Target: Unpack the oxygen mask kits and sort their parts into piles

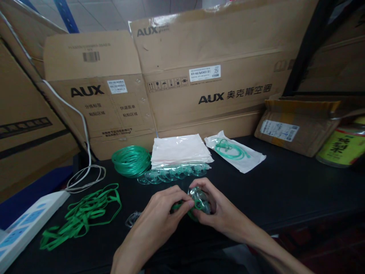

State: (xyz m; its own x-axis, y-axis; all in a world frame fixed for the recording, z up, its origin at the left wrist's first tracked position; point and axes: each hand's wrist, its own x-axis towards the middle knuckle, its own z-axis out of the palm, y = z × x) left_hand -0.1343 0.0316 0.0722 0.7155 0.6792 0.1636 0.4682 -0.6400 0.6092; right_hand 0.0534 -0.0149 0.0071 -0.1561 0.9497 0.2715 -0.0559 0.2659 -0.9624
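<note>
I have the right hand (218, 207) curled around a clear oxygen mask (201, 198), the left hand (167, 209) pinching green strap (176, 206) at its left.

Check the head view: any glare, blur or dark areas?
Head view throughout: small glints on the white packets and the held clear mask; yellow-labelled container looks smeared and stretched at the right edge; lower right corner dark.

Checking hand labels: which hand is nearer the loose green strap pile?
Left. The left hand is right of the green strap pile, apart; the right hand is farther right, holding a clear mask.
</note>
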